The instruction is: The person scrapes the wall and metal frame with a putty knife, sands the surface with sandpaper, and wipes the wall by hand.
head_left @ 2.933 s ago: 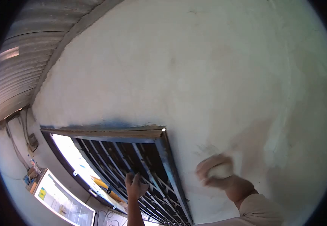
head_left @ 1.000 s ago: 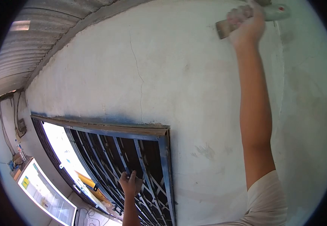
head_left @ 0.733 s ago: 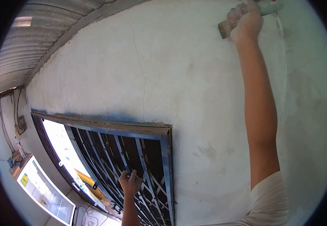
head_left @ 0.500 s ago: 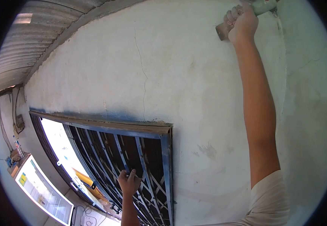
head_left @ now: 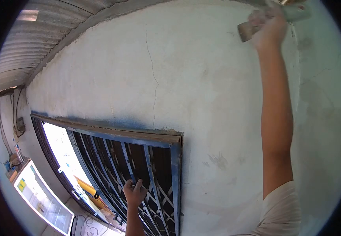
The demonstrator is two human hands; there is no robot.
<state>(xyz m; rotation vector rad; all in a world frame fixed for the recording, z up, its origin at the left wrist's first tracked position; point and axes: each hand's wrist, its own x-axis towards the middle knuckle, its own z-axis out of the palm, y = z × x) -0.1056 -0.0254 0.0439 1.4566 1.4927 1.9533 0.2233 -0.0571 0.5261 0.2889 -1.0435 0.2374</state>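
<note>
Tool [head_left: 246, 32] gripped high before a pale wall [head_left: 217, 102]

The tool was at the upper right, its flat brownish end jutting out left of the right hand [head_left: 272, 32], whose fingers were wrapped around its middle. Blur hid whether it touched the wall. Lower down, the left hand [head_left: 135, 193] was at the bars of a metal gate [head_left: 175, 169]; whether it gripped one could not be told. A thin crack [head_left: 157, 83] ran above the gate. Farther left stood a glass-fronted cabinet [head_left: 46, 200] below a corrugated roof [head_left: 44, 39].
</note>
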